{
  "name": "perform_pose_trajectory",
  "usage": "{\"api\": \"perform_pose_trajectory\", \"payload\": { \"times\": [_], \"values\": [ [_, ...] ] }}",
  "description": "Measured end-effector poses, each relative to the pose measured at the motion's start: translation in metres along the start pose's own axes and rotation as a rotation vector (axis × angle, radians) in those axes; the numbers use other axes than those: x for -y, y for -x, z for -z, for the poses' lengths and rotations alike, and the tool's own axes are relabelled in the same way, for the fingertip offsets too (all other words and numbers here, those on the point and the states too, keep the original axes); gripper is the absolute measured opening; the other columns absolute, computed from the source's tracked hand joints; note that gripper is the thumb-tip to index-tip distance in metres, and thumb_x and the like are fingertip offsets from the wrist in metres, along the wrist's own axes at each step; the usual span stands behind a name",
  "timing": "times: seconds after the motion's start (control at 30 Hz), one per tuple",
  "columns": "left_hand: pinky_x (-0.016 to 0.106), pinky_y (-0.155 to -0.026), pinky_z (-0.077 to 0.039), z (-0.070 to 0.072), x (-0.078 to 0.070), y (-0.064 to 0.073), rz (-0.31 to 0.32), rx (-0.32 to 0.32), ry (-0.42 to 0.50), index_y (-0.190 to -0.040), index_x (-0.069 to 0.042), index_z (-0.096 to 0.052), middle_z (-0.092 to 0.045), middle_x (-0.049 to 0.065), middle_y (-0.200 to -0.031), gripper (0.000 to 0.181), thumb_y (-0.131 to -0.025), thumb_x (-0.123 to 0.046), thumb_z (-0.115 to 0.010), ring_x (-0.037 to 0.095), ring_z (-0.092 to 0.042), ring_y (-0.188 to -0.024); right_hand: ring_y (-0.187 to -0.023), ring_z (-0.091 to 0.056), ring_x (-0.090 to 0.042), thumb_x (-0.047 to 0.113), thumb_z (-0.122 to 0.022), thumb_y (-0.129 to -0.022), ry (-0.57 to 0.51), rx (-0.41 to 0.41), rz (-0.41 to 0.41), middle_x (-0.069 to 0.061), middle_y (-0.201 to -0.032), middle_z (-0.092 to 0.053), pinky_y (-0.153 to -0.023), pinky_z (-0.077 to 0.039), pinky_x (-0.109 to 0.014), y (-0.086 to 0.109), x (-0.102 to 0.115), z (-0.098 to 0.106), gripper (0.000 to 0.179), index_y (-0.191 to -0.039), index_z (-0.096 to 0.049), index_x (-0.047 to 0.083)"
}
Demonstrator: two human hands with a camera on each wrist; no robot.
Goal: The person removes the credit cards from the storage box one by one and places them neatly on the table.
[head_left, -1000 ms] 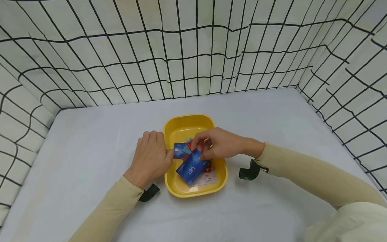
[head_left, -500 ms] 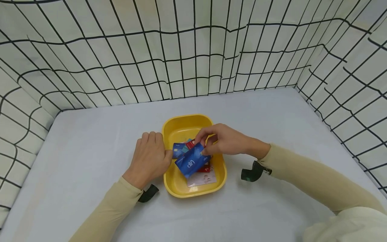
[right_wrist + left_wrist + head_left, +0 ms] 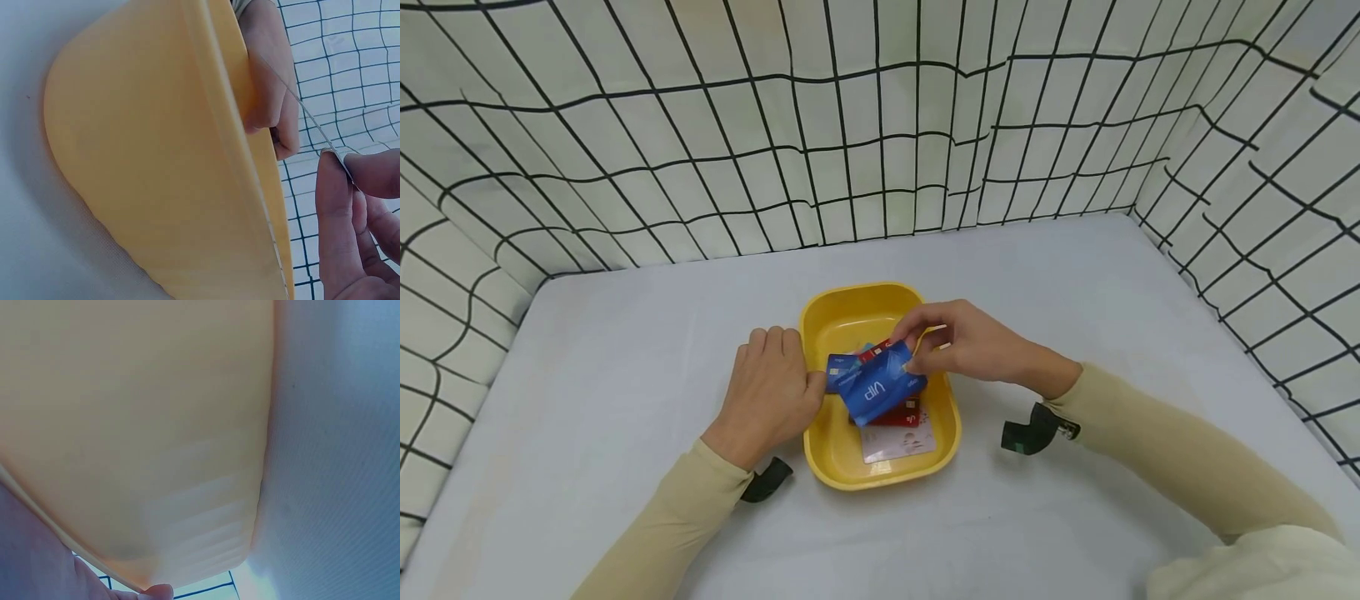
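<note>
In the head view my right hand [image 3: 981, 346] pinches the right end of a blue "VIP" card [image 3: 878, 390] between thumb and fingers. The right wrist view shows this card [image 3: 307, 114] edge-on, tilted, above the rim of the yellow tray [image 3: 144, 144]. My left hand [image 3: 767, 396] grips the left rim of the tray [image 3: 822, 468], its thumb over the edge; in the left wrist view the hand [image 3: 31, 544] lies along that rim. Inside the tray are another blue card [image 3: 838, 371], a red card [image 3: 906, 414] and a pale pink card [image 3: 898, 447], partly covered by the VIP card.
The tray stands on a white-covered table [image 3: 1037, 533]. Black wire grid panels [image 3: 850, 150] backed with white rise along the back and both sides. A dark wrist-worn device [image 3: 1028, 433] hangs under the right cuff, another [image 3: 767, 481] by the left.
My right hand has risen slightly and shifted right with the VIP card, which has turned more level and uncovered more of the pink and red cards. The left hand keeps its hold on the rim.
</note>
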State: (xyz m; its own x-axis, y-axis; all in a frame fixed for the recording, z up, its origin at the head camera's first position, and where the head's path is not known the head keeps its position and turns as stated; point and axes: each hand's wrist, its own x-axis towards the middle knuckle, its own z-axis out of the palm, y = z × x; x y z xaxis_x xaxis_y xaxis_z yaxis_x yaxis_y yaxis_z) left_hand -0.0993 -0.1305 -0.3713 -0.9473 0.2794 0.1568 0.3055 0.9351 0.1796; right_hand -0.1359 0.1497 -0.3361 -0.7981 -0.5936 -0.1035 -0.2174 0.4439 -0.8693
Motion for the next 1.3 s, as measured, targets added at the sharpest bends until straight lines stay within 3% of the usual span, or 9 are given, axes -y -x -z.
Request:
{"api": "perform_pose_trajectory", "payload": {
  "times": [1.3],
  "values": [
    [0.036, -0.072, -0.025, -0.002, -0.001, -0.001, 0.005, -0.014, 0.006, -0.089, 0.001, -0.047, -0.040, 0.012, -0.080, 0.022, -0.091, -0.021, -0.050, 0.030, -0.037, -0.084, -0.101, -0.073, -0.026, 0.017, -0.072, -0.093, -0.195, -0.174, -0.099, -0.011, -0.120, -0.063, -0.088, -0.062, -0.035, 0.020, -0.015, 0.013, 0.034, -0.126, -0.066, 0.014]
  ]
}}
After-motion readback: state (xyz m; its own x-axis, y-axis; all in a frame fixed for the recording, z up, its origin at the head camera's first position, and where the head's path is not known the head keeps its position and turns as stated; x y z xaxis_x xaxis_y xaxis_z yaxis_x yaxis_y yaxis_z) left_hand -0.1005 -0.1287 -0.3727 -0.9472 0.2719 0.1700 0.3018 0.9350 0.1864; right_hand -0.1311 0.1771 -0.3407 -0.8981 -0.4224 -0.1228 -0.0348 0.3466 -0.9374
